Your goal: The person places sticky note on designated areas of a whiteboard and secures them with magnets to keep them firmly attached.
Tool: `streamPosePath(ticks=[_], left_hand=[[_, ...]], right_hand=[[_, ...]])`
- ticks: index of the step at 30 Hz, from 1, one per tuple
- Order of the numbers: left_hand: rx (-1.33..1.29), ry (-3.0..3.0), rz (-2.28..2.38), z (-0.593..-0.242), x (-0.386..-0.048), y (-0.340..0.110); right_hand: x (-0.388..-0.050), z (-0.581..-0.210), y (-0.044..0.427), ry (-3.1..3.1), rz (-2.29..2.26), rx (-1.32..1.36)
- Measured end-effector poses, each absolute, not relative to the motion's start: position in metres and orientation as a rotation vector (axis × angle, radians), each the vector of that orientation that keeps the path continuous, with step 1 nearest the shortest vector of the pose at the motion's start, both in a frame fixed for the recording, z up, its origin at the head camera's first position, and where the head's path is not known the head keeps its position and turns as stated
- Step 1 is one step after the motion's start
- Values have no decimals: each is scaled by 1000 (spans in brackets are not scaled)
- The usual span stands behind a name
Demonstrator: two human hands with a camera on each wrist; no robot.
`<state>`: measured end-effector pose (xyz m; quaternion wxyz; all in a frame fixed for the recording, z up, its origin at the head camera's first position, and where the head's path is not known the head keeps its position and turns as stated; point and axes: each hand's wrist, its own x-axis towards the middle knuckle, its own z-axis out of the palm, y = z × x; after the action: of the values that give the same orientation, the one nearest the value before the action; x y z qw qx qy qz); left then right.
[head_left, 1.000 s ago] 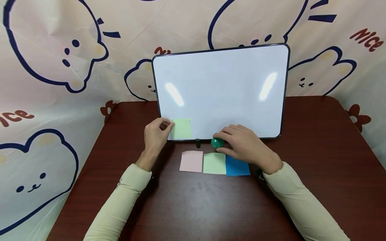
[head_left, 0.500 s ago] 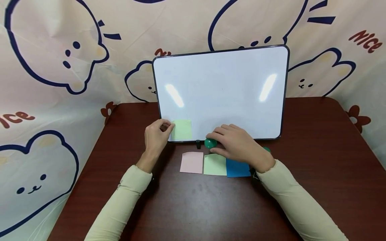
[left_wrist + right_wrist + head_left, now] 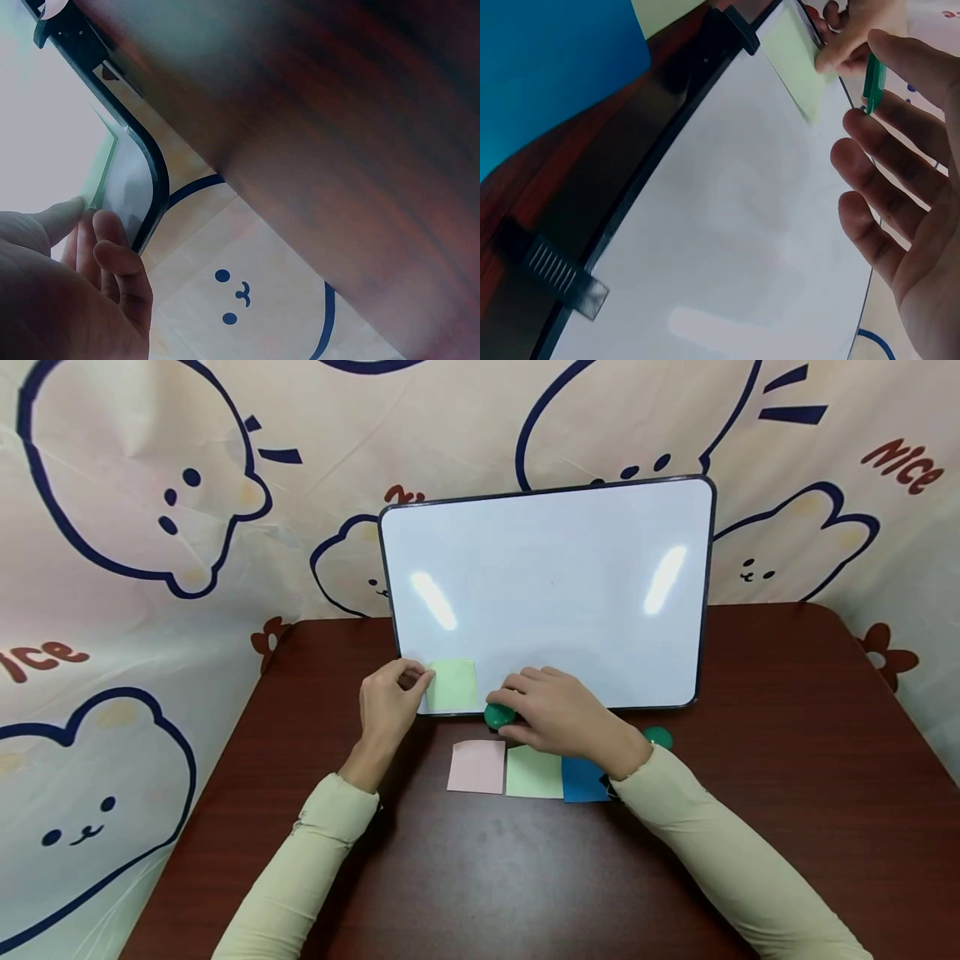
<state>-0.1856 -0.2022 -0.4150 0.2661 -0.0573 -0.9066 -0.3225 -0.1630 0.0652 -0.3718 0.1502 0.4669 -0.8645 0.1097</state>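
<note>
A whiteboard (image 3: 551, 593) with a dark frame stands on the table. At its lower left corner my left hand (image 3: 386, 702) pinches the left edge of a light green sticky note (image 3: 452, 685) between thumb and fingers. The left wrist view shows the note (image 3: 99, 169) held at its edge, close to the board's rounded corner. My right hand (image 3: 558, 714) grips a round green magnet (image 3: 498, 717) between thumb and index finger, just right of the note and apart from it. Seen edge-on in the right wrist view, the magnet (image 3: 874, 81) looks thin; the other fingers are spread.
In front of the board lie a pink note (image 3: 476, 767), a second light green note (image 3: 534, 772) and a blue note (image 3: 583, 781), partly covered by the right wrist. Another green magnet (image 3: 658, 737) lies behind the right forearm. Black clips (image 3: 562, 277) hold the board's lower edge.
My right hand has moved left with the green magnet, towards the note on the board. The second magnet has come into sight behind the forearm. My left hand stays at the note.
</note>
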Motion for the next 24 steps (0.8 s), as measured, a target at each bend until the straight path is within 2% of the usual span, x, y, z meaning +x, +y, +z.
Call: streamPosePath(ticks=[24], left_hand=[[-139, -2472, -870, -413, -185, -202]], right_hand=[[-176, -371, 38, -2500, 288, 1282]])
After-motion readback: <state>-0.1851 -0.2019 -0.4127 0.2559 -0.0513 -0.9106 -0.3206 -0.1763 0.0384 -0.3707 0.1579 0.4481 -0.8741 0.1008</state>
